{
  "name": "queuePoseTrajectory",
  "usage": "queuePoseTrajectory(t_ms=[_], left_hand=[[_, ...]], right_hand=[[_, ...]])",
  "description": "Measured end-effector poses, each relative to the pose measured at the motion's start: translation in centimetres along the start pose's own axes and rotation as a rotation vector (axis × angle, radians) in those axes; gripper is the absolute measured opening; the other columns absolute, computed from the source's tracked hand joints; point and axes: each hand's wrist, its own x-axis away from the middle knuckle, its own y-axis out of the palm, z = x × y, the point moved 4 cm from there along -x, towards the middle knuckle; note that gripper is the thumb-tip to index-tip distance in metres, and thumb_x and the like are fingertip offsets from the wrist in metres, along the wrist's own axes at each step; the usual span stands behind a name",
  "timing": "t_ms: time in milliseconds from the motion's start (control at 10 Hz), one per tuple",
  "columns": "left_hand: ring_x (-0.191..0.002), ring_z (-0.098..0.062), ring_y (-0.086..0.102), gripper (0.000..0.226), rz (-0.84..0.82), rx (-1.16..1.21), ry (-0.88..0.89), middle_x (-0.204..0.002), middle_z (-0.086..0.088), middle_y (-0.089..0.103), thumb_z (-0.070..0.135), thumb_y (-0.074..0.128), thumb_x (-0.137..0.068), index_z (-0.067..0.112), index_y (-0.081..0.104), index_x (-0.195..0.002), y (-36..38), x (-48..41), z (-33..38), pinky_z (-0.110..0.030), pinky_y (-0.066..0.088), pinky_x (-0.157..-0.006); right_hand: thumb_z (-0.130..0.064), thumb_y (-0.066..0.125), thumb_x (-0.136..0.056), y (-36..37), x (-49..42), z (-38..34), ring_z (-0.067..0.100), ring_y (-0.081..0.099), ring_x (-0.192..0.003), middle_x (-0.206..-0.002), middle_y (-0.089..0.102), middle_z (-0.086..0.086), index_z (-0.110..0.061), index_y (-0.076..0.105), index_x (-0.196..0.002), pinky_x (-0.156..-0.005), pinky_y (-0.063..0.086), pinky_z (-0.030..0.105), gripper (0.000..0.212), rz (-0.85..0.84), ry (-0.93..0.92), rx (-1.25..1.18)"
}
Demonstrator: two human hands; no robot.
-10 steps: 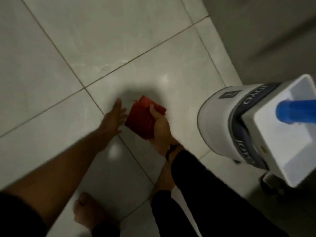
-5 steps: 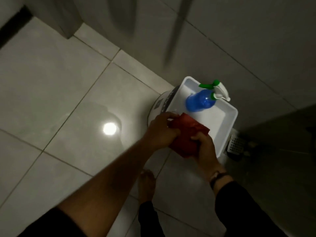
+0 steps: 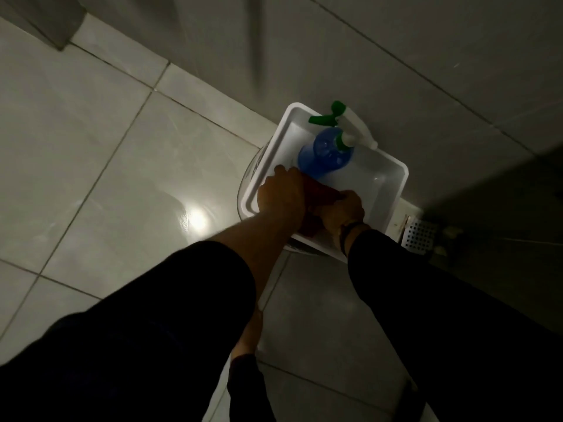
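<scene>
A white rectangular tub (image 3: 393, 184) stands on a round white container against the wall. Inside it lies a blue spray bottle (image 3: 326, 155) with a green and white trigger head. A dark red cloth (image 3: 320, 194) sits in the tub's near half, mostly covered by my hands. My left hand (image 3: 281, 193) lies on top of the cloth, its fingers reaching toward the bottle. My right hand (image 3: 341, 210) grips the cloth's right side, fingers curled over it. A dark strap circles my right wrist.
Pale floor tiles (image 3: 106, 178) spread to the left, with a bright light reflection. A grey tiled wall (image 3: 396, 56) rises behind the tub. A white floor drain grate (image 3: 419, 237) sits to the tub's right. My bare foot (image 3: 248, 339) stands below.
The red cloth went from above the floor, held in my right hand alone, up to the tub; both hands now have it down inside the tub. The view swung toward the wall.
</scene>
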Motion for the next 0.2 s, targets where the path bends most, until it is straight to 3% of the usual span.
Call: queuePoseTrajectory(t_ms=[100,200], left_hand=[[-0.128,-0.036,0.066,0.054,0.054,-0.07,0.05,-0.151,-0.016,0.052,0.028,0.059,-0.106,0.01,0.047,-0.156,-0.3,0.2,0.7,-0.044,0.055,-0.099],[-0.126,-0.034,0.067,0.058,0.128,-0.08,0.084,-0.148,-0.013,0.054,0.032,0.065,-0.104,0.012,0.048,-0.155,-0.6,1.3,0.7,-0.045,0.057,-0.099]], right_hand=[[-0.028,0.099,-0.074,-0.5,0.1,-0.4,0.037,0.059,-0.139,-0.155,0.056,0.017,-0.009,0.042,-0.154,-0.119,0.051,0.047,0.1,0.083,-0.009,0.067],[-0.031,0.097,-0.077,-0.9,1.5,-0.8,0.039,0.052,-0.147,-0.164,0.047,0.017,-0.01,0.026,-0.165,-0.125,0.045,0.05,0.115,0.126,-0.001,0.124]])
